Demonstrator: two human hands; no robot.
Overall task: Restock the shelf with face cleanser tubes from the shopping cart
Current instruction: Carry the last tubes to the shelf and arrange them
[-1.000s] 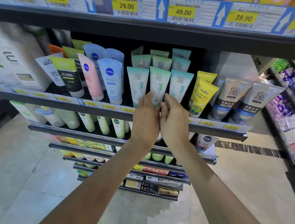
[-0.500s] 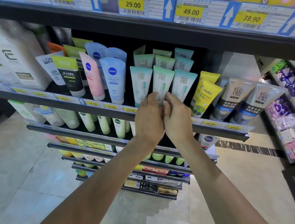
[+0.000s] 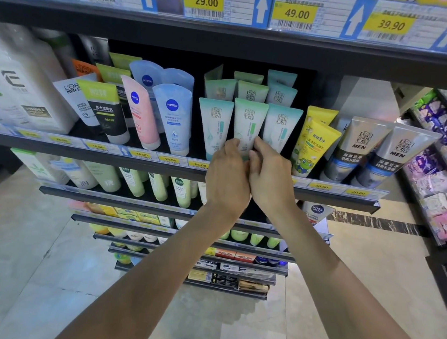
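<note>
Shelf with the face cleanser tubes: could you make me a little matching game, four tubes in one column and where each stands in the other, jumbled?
Things:
1. pink Nivea tube
2. yellow frog tube
3. mint-green tube
4. grey MEN tube

Places:
A. held by both hands
B. right end of the front row
C. just right of the pale teal tubes
D. beside the blue Nivea tube, on its left

Pairs: 1-D, 2-C, 3-A, 4-B

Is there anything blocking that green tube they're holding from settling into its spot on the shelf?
Nothing visible does. The left hand and right hand hold the middle green tube already in the front row, between two teal tubes, with more tubes standing behind it.
</note>
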